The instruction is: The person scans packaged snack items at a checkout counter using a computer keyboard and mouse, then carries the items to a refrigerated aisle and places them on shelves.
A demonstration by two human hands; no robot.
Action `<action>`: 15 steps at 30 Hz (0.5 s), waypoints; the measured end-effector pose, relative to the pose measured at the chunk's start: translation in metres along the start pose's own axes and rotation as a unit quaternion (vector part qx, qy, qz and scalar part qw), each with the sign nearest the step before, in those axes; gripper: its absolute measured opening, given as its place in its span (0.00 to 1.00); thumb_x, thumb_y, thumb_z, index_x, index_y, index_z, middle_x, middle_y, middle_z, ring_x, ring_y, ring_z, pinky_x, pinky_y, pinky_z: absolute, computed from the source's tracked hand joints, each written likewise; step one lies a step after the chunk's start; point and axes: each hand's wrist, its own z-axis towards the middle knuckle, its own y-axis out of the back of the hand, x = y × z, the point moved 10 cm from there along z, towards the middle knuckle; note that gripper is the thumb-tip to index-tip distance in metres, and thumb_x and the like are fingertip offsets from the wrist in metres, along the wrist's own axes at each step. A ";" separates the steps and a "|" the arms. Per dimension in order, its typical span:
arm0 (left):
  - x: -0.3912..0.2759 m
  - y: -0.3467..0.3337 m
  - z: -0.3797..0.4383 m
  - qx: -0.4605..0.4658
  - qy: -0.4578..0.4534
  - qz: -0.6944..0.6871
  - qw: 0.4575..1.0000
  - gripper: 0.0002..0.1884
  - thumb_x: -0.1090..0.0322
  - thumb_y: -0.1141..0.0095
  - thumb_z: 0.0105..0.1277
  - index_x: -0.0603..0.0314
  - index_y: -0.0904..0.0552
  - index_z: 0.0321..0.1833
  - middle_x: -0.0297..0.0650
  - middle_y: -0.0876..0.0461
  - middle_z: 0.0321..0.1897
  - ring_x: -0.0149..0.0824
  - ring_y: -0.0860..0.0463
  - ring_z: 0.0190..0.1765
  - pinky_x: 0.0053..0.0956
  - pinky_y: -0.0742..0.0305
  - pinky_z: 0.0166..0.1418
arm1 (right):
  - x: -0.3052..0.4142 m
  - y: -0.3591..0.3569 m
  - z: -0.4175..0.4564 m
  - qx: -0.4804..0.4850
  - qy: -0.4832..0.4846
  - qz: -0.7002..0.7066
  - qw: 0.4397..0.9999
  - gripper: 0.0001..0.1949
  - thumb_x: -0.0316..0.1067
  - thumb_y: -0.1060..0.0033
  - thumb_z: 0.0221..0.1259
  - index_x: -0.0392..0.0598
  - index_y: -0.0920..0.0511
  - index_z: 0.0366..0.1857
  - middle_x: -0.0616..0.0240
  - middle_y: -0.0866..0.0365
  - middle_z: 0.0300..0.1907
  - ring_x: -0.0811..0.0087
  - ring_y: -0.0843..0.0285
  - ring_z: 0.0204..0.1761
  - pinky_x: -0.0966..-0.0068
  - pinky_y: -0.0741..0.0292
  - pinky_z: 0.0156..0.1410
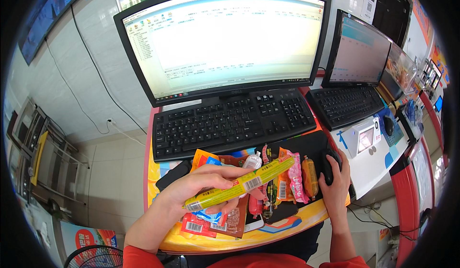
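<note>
My left hand (201, 183) grips a long yellow-green wrapped sausage (233, 189) that bears barcodes and printing. It is held slantwise above the desk, its far end up to the right. My right hand (336, 178) rests around a black computer mouse (331, 167). Between the hands lie several wrapped snacks: a pink packet (295, 178), an orange packet (283, 189), an orange-brown sausage (309, 176) and a red sausage (255, 206). Under my left hand are a brown pouch (235, 217) and a red packet (196, 225), partly hidden.
A large monitor (230, 45) stands behind a black keyboard (233, 122). To the right are a second monitor (359, 49), a second keyboard (346, 104) and a white payment scanner box (363, 137). A white phone (254, 225) lies near the desk's front edge. A black fan (94, 257) stands at lower left.
</note>
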 end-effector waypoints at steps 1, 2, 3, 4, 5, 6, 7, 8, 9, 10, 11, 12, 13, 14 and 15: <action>0.000 0.000 0.000 0.001 0.000 0.000 1.000 0.26 0.75 0.59 0.59 0.73 0.33 0.63 0.72 0.28 0.47 0.35 0.29 0.20 0.20 0.38 0.17 | 0.000 0.000 0.000 0.000 0.000 0.000 1.000 0.24 0.22 0.40 0.41 0.46 0.28 0.49 0.51 0.38 0.60 0.50 0.36 0.59 0.62 0.35 0.61; 0.001 0.001 0.000 0.001 0.000 -0.001 1.000 0.26 0.75 0.59 0.58 0.72 0.33 0.63 0.72 0.28 0.47 0.35 0.29 0.20 0.20 0.38 0.17 | 0.000 0.000 0.000 0.001 0.001 0.001 1.000 0.24 0.22 0.40 0.41 0.46 0.27 0.49 0.51 0.37 0.59 0.50 0.36 0.59 0.62 0.35 0.61; 0.002 0.002 0.000 -0.001 0.005 0.001 1.000 0.26 0.75 0.59 0.58 0.72 0.33 0.63 0.71 0.28 0.47 0.35 0.29 0.20 0.20 0.38 0.17 | 0.001 0.000 0.000 0.001 0.001 0.001 1.000 0.24 0.22 0.40 0.41 0.46 0.27 0.49 0.51 0.37 0.59 0.50 0.36 0.59 0.62 0.35 0.61; 0.003 0.004 -0.001 -0.004 0.011 0.002 1.000 0.26 0.75 0.59 0.59 0.72 0.33 0.63 0.71 0.27 0.47 0.35 0.29 0.20 0.20 0.38 0.17 | 0.001 0.000 0.001 0.000 0.001 0.001 1.000 0.24 0.22 0.40 0.40 0.46 0.27 0.49 0.51 0.37 0.59 0.50 0.35 0.58 0.62 0.35 0.61; 0.004 0.005 -0.001 -0.006 0.017 0.003 1.000 0.26 0.75 0.59 0.59 0.72 0.33 0.62 0.71 0.27 0.47 0.35 0.29 0.20 0.20 0.38 0.17 | 0.002 0.001 0.001 -0.001 0.001 0.002 1.000 0.24 0.22 0.39 0.40 0.46 0.27 0.48 0.51 0.37 0.59 0.50 0.35 0.58 0.62 0.35 0.61; 0.003 0.004 -0.001 -0.003 0.010 0.005 1.000 0.25 0.74 0.59 0.59 0.72 0.33 0.62 0.70 0.27 0.47 0.35 0.29 0.20 0.20 0.38 0.18 | 0.002 0.001 0.001 -0.002 0.000 0.002 1.000 0.24 0.22 0.39 0.40 0.46 0.27 0.48 0.51 0.37 0.59 0.50 0.35 0.58 0.62 0.35 0.61; 0.001 0.001 0.000 0.001 0.003 0.006 1.000 0.25 0.74 0.59 0.59 0.71 0.32 0.62 0.70 0.27 0.47 0.35 0.30 0.20 0.19 0.38 0.18 | 0.001 0.001 0.001 -0.002 0.001 0.004 1.000 0.24 0.22 0.39 0.40 0.46 0.27 0.48 0.51 0.37 0.59 0.50 0.35 0.58 0.62 0.35 0.61; -0.001 -0.002 -0.001 0.005 -0.004 0.008 1.000 0.25 0.74 0.58 0.59 0.71 0.32 0.62 0.69 0.26 0.47 0.34 0.30 0.20 0.19 0.39 0.18 | 0.001 0.000 0.001 -0.002 0.001 0.005 1.000 0.24 0.22 0.39 0.40 0.46 0.27 0.48 0.51 0.37 0.59 0.50 0.35 0.58 0.62 0.35 0.61; 0.000 -0.001 -0.001 -0.003 -0.004 0.009 1.000 0.25 0.74 0.58 0.59 0.70 0.31 0.62 0.68 0.26 0.47 0.34 0.30 0.20 0.19 0.38 0.20 | 0.000 0.000 0.001 -0.003 0.001 0.007 1.000 0.24 0.22 0.39 0.40 0.46 0.27 0.48 0.51 0.37 0.59 0.50 0.35 0.58 0.62 0.35 0.61; 0.000 0.000 -0.002 -0.011 -0.004 0.010 1.000 0.25 0.73 0.57 0.58 0.70 0.30 0.61 0.67 0.25 0.47 0.33 0.30 0.20 0.19 0.37 0.21 | 0.000 0.000 0.001 0.000 -0.005 0.009 1.000 0.24 0.22 0.40 0.41 0.47 0.27 0.49 0.52 0.37 0.60 0.51 0.35 0.59 0.62 0.35 0.62; 0.000 0.000 -0.002 -0.019 -0.004 0.011 1.000 0.25 0.73 0.57 0.58 0.69 0.30 0.61 0.66 0.25 0.47 0.33 0.30 0.21 0.19 0.36 0.23 | 0.000 0.001 0.001 0.003 -0.011 0.011 1.000 0.24 0.22 0.40 0.41 0.47 0.27 0.49 0.53 0.38 0.61 0.52 0.36 0.61 0.63 0.36 0.63; -0.002 -0.002 -0.003 -0.024 -0.015 0.025 0.999 0.25 0.72 0.56 0.57 0.69 0.29 0.61 0.65 0.24 0.46 0.32 0.30 0.21 0.19 0.35 0.24 | -0.001 0.001 0.001 0.005 -0.017 0.013 1.000 0.24 0.22 0.40 0.42 0.48 0.27 0.49 0.54 0.38 0.61 0.53 0.37 0.62 0.63 0.36 0.64; -0.005 -0.007 -0.004 -0.028 -0.025 0.039 0.999 0.25 0.71 0.55 0.57 0.69 0.29 0.60 0.65 0.24 0.46 0.32 0.30 0.21 0.19 0.35 0.26 | -0.001 0.001 0.001 0.001 -0.018 0.009 1.000 0.24 0.21 0.40 0.42 0.47 0.27 0.49 0.54 0.37 0.61 0.53 0.37 0.62 0.63 0.36 0.64; -0.008 -0.008 -0.004 -0.033 -0.035 0.053 0.997 0.25 0.71 0.54 0.56 0.68 0.28 0.60 0.64 0.23 0.45 0.31 0.30 0.22 0.19 0.34 0.28 | -0.001 0.002 0.000 -0.003 -0.019 0.006 1.000 0.23 0.21 0.40 0.42 0.47 0.27 0.49 0.54 0.37 0.61 0.52 0.36 0.62 0.64 0.36 0.64; -0.007 -0.008 -0.004 -0.035 -0.031 0.059 0.997 0.25 0.70 0.54 0.56 0.69 0.28 0.60 0.63 0.23 0.45 0.31 0.30 0.22 0.20 0.34 0.29 | -0.001 0.002 0.000 -0.007 -0.021 0.003 1.000 0.23 0.21 0.40 0.42 0.47 0.27 0.49 0.53 0.37 0.61 0.52 0.36 0.61 0.64 0.36 0.64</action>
